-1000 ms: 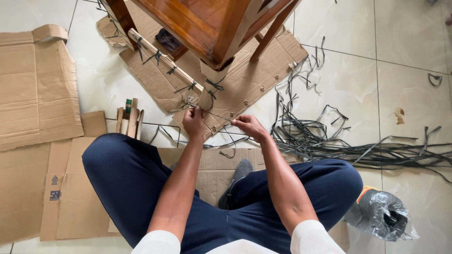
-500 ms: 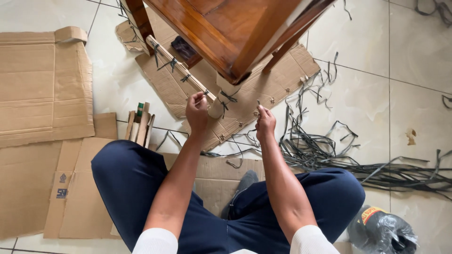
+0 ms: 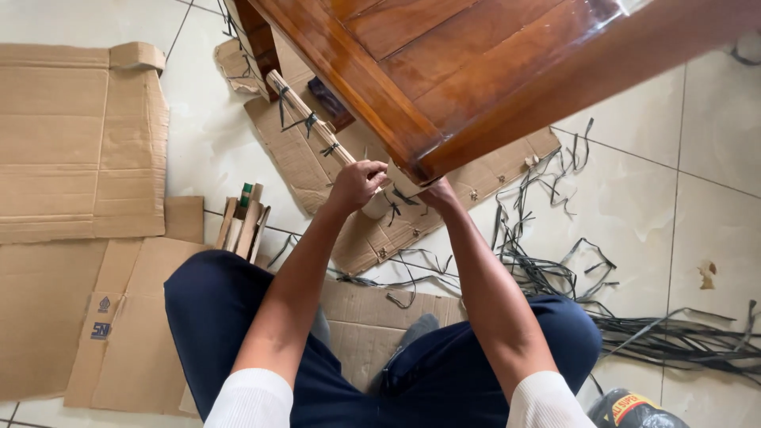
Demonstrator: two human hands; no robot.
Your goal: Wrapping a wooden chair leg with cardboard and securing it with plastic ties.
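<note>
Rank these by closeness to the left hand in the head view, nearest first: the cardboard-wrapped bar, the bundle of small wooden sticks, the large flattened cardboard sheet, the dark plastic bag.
1. Cardboard-wrapped bar: in the left hand grip.
2. Bundle of small wooden sticks: lower left, by the knee.
3. Large flattened cardboard sheet: far left.
4. Dark plastic bag: bottom right corner.

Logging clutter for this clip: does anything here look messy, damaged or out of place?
Yes. Cut black straps lie tangled over the tile floor on the right, and torn cardboard is spread flat on the left. The left hand grips a cardboard-wrapped wooden leg; the right hand is partly hidden under the wooden furniture.
</note>
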